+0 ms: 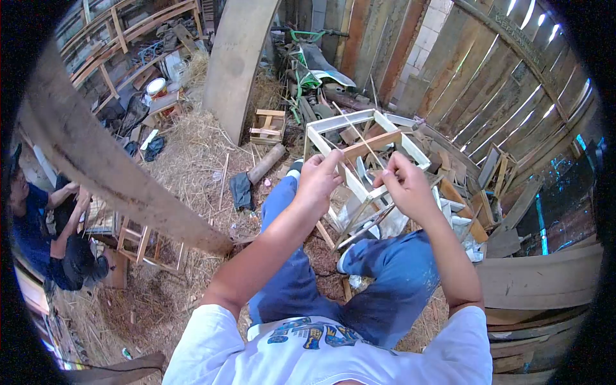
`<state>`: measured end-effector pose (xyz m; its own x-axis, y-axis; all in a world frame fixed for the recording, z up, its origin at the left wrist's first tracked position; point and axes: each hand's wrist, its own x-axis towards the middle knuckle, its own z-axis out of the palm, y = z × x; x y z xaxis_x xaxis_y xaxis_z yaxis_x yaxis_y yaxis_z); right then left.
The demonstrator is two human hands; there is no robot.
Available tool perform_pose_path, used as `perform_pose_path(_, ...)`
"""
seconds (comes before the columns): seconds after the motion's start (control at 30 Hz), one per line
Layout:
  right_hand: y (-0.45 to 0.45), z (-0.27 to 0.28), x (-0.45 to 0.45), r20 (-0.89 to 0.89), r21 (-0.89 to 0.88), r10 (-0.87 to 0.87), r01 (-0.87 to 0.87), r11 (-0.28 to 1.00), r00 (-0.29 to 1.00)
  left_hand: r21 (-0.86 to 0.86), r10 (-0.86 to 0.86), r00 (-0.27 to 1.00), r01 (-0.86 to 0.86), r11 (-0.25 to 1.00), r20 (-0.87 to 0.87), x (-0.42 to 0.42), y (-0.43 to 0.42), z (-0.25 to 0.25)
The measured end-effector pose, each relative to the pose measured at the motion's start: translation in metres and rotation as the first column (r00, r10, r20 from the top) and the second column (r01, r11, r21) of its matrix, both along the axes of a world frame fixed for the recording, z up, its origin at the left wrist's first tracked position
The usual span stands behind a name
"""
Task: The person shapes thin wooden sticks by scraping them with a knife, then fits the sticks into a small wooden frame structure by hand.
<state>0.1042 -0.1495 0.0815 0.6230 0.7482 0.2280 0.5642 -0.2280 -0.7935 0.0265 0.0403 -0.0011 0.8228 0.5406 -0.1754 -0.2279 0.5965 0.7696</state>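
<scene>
Both my hands are raised over a pale wooden frame that stands between my knees. My left hand is closed, its thumb and fingers pinched together near the frame's left side; what they hold is too small to name. To the right, my right hand is also pinched, close to the lower end of a thin stick. That stick slants up and left across the frame's top opening. A reddish-brown crossbar spans the frame.
At the left, another person sits beside small wooden frames. A large curved plank crosses the left side. Scrap wood lies right of the frame. A small crate and a log lie ahead on straw.
</scene>
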Motion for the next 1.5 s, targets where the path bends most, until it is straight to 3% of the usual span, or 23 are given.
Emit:
perform_pose_path(0.03,-0.003,-0.007,0.002,0.084,0.082,0.017,-0.024,0.996,0.996,0.019,0.017,1.0,-0.017,1.0,0.003,-0.005,-0.003,0.001)
perform_pose_path(0.2,-0.015,-0.018,-0.019,0.137,0.091,0.051,-0.063,0.994,0.989,0.064,0.131,0.989,-0.135,0.989,0.068,-0.053,-0.027,0.004)
perform_pose_path(0.27,-0.015,-0.018,-0.025,0.242,-0.029,0.043,-0.038,0.999,0.969,0.087,0.18,0.979,-0.189,0.978,0.101,-0.063,-0.035,0.006)
perform_pose_path(0.3,-0.014,-0.022,-0.025,0.289,0.04,0.058,-0.072,0.997,0.955,0.088,0.207,0.973,-0.217,0.972,0.105,-0.066,-0.037,0.009)
perform_pose_path(0.47,-0.007,-0.026,-0.034,0.218,0.126,0.142,-0.172,0.977,0.966,0.088,0.316,0.944,-0.325,0.942,0.098,-0.075,-0.037,0.004)
perform_pose_path(0.53,-0.005,-0.024,-0.044,0.235,0.042,0.122,-0.136,0.99,0.964,0.099,0.321,0.943,-0.329,0.939,0.09,-0.082,-0.035,0.0)
perform_pose_path(0.6,-0.001,-0.032,-0.049,0.236,0.079,0.129,-0.151,0.985,0.963,0.152,0.372,0.925,-0.379,0.913,0.076,-0.086,-0.035,-0.004)
perform_pose_path(0.67,-0.001,-0.035,-0.052,0.352,0.082,0.09,-0.126,0.989,0.932,0.189,0.383,0.918,-0.395,0.899,0.097,-0.084,-0.032,-0.005)
perform_pose_path(0.8,-0.01,-0.029,-0.051,0.348,0.139,0.094,-0.15,0.979,0.933,0.314,0.437,0.897,-0.434,0.844,0.065,-0.078,-0.035,0.009)
perform_pose_path(0.9,-0.02,-0.026,-0.051,0.276,0.167,0.072,-0.122,0.978,0.958,0.359,0.454,0.885,-0.46,0.812,0.107,-0.07,-0.043,0.02)
perform_pose_path(1.13,-0.039,-0.031,-0.036,0.288,0.248,0.004,-0.078,0.966,0.958,0.491,0.396,0.912,-0.393,0.777,0.104,-0.054,-0.041,0.032)
perform_pose_path(1.2,-0.045,-0.024,-0.034,0.239,0.178,0.0,-0.044,0.983,0.971,0.475,0.327,0.941,-0.326,0.818,0.084,-0.049,-0.036,0.035)
perform_pose_path(1.33,-0.05,-0.036,-0.028,0.312,0.284,-0.03,-0.063,0.957,0.95,0.477,0.272,0.948,-0.317,0.82,0.162,-0.034,-0.021,0.031)
perform_pose_path(1.4,-0.053,-0.041,-0.032,0.255,0.271,-0.046,-0.026,0.962,0.966,0.424,0.251,0.957,-0.289,0.859,0.144,-0.026,-0.011,0.026)
perform_pose_path(1.5,-0.05,-0.052,-0.036,0.295,0.214,0.049,-0.116,0.97,0.954,0.441,0.257,0.96,-0.279,0.853,0.111,-0.021,-0.002,0.017)
